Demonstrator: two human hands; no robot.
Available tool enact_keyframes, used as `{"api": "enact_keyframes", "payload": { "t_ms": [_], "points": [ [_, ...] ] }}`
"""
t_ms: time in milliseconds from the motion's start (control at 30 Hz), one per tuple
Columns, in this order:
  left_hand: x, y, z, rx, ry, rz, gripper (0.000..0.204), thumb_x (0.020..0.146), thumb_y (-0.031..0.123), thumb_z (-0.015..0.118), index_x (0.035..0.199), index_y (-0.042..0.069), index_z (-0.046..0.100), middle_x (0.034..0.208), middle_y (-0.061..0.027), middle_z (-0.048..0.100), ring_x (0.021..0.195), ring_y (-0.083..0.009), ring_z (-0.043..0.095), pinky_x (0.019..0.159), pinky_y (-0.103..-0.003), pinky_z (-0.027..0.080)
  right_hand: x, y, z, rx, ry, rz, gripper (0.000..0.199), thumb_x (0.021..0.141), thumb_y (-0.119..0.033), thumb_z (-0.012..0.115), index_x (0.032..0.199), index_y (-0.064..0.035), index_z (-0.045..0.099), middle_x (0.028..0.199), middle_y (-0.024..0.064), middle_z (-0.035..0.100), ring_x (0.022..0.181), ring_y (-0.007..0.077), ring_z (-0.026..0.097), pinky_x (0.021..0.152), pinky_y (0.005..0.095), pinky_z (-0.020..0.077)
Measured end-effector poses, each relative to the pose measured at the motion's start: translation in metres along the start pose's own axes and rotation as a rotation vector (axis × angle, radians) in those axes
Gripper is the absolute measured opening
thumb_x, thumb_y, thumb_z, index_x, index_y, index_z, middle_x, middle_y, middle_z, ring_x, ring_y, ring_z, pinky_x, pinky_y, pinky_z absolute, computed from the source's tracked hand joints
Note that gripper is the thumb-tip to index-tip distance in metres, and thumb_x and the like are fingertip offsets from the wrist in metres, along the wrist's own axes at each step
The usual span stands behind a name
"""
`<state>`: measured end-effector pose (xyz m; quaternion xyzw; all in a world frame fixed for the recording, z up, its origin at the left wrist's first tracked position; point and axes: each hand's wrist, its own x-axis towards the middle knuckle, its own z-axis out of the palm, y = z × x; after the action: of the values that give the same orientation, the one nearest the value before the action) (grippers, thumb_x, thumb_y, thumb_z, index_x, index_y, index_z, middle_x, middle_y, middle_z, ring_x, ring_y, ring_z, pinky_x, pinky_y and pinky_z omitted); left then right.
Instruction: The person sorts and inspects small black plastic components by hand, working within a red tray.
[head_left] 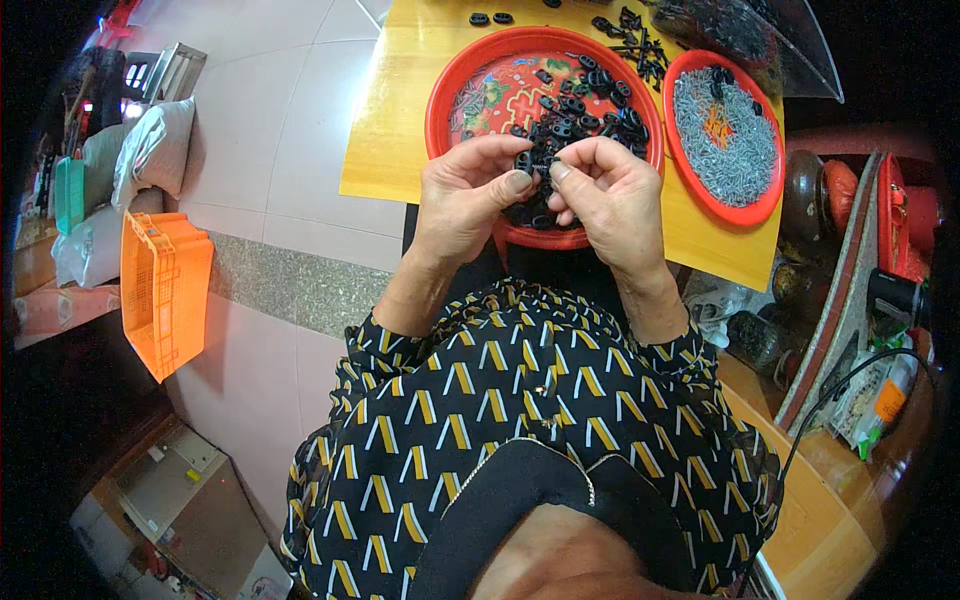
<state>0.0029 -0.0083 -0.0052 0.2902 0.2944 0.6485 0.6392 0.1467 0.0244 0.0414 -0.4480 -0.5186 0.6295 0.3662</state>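
Over the near edge of a round red tray [437, 112], my two hands meet. My left hand [460, 203] pinches a small black plastic piece [523, 163] between thumb and index finger. Close beside it, my right hand [620, 205] has thumb and index finger pressed together at a tiny dark item, too small to name. The tray has a printed floral bottom and carries a heap of similar black plastic pieces [600, 100], mostly on its right side. A few metal bits [468, 100] lie at its left.
Right of it, a red oval tray [673, 130] holds many small silver metal pieces [725, 165], some orange bits and a few black pieces. Loose black parts [640, 50] lie on the yellow tabletop [385, 130]. An orange crate [170, 300] stands on the floor at left.
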Motion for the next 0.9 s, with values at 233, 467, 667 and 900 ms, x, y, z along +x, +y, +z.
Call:
{"api": "enact_keyframes", "payload": {
  "t_ms": [233, 467, 667, 900],
  "points": [
    [-0.001, 0.002, 0.006, 0.247, 0.027, 0.101, 0.028, 0.072, -0.002, 0.064, 0.098, -0.003, 0.056, 0.081, -0.0042, 0.059, 0.072, -0.0088, 0.055, 0.066, -0.02, 0.045, -0.001, 0.0, 0.001, -0.024, 0.007, -0.004, 0.006, 0.079, -0.004, 0.056, 0.082, 0.0006, 0.055, 0.066, 0.0019, 0.054, 0.054, 0.0052, 0.052, 0.045, 0.0164, 0.0422],
    [-0.003, 0.006, 0.01, 0.412, 0.021, 0.123, 0.027, 0.073, -0.001, 0.063, 0.098, -0.004, 0.056, 0.079, -0.003, 0.057, 0.071, -0.0076, 0.053, 0.064, -0.02, 0.044, 0.001, 0.0, 0.002, 0.019, -0.019, 0.024, 0.006, 0.078, -0.005, 0.056, 0.08, 0.0002, 0.054, 0.066, 0.0015, 0.055, 0.054, 0.0054, 0.053, 0.046, 0.0173, 0.0443],
    [-0.003, 0.007, 0.012, 0.346, 0.024, 0.134, 0.025, 0.074, -0.001, 0.062, 0.098, -0.005, 0.055, 0.078, -0.0039, 0.058, 0.071, -0.0084, 0.054, 0.063, -0.02, 0.045, 0.007, 0.006, -0.008, 0.29, -0.181, 0.085, 0.01, 0.077, -0.006, 0.059, 0.084, 0.0, 0.056, 0.071, 0.0034, 0.057, 0.058, 0.0075, 0.055, 0.049, 0.0175, 0.0453],
    [-0.004, 0.005, 0.01, 0.324, -0.019, 0.137, 0.024, 0.075, -0.003, 0.06, 0.098, -0.005, 0.054, 0.08, -0.0075, 0.06, 0.072, -0.0107, 0.057, 0.065, -0.022, 0.048, 0.015, 0.022, -0.017, 0.41, -0.302, 0.149, 0.014, 0.076, -0.009, 0.063, 0.085, -0.0003, 0.056, 0.074, 0.0034, 0.057, 0.061, 0.0091, 0.055, 0.051, 0.0193, 0.0451]
  ]
}}
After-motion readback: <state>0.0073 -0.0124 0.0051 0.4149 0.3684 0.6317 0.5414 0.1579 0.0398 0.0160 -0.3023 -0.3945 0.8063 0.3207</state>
